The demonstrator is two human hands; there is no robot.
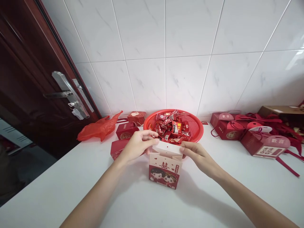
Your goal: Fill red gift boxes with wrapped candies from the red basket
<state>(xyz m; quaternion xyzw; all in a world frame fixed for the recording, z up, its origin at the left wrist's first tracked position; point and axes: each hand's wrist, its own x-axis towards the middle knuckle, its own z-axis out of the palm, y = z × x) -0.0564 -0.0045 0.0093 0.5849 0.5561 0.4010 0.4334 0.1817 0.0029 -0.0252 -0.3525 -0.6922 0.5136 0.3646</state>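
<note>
White tabletop [140, 209], box [163, 172] upright, open upward

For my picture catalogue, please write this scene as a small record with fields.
Left hand: at left end of the white flap
Right hand: pinching the flap's right end
Carton: upright, top open, printed front
Basket: red, behind carton, holding wrapped packets
Left of basket: red plastic bag, dark red boxes
Right of basket: more dark red boxes
</note>
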